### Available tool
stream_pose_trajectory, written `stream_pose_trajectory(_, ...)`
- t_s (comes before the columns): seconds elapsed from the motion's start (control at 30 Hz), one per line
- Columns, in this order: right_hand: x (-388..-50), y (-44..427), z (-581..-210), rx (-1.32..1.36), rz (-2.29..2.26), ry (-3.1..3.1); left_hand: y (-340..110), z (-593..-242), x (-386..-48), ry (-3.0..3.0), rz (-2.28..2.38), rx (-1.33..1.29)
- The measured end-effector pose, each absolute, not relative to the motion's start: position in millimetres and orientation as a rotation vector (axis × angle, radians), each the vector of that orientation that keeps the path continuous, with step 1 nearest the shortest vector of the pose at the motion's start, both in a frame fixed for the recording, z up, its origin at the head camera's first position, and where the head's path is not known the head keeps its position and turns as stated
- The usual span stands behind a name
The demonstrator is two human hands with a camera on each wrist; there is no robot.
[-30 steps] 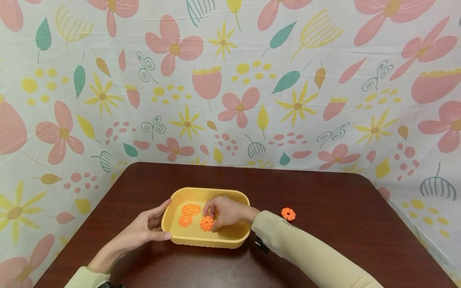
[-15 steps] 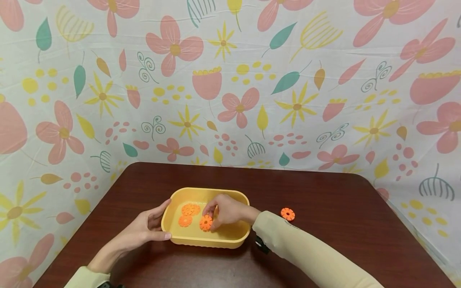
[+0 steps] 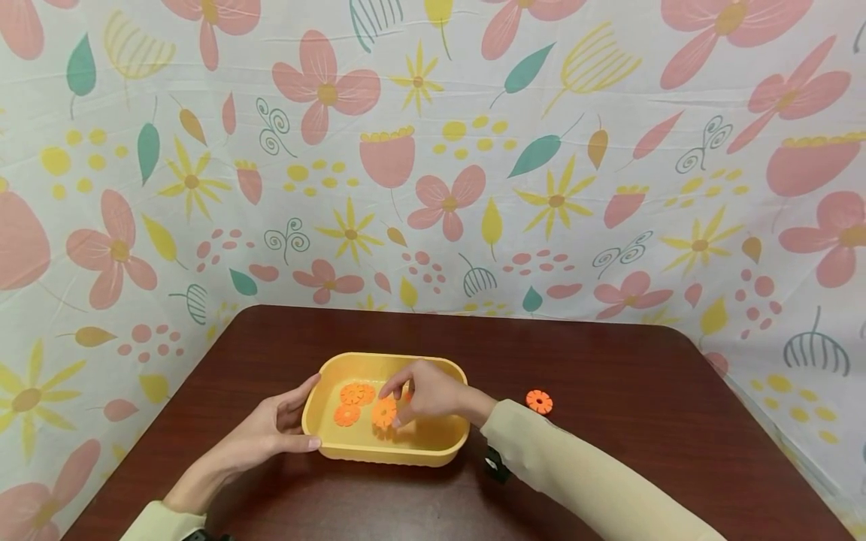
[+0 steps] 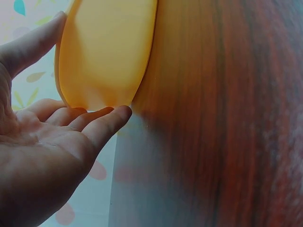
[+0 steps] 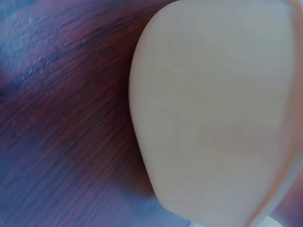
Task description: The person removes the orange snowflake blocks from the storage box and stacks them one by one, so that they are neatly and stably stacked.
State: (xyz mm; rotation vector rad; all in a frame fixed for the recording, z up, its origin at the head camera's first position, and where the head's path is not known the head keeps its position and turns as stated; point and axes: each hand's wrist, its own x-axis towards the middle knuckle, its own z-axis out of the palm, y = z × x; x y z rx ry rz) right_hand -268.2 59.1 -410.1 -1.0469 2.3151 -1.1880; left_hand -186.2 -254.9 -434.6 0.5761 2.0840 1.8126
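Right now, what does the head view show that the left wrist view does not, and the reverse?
Only the head view shows the right hand with an orange notched disc at its fingertips, more discs inside the yellow tray, and a lone disc on the tabletop.
Only the left wrist view shows the palm of the left hand and the tray's outer end wall face-on.
Both show that hand gripping the tray's end, the tabletop and the floral cloth.
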Motion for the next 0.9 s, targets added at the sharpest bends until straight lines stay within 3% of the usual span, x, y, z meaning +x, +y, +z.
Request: stream_pose_trajectory(0.9, -245, 106, -385, -0.99, -1.368, 2.376, -253, -431, -183, 2.071, 1.836, 0.599)
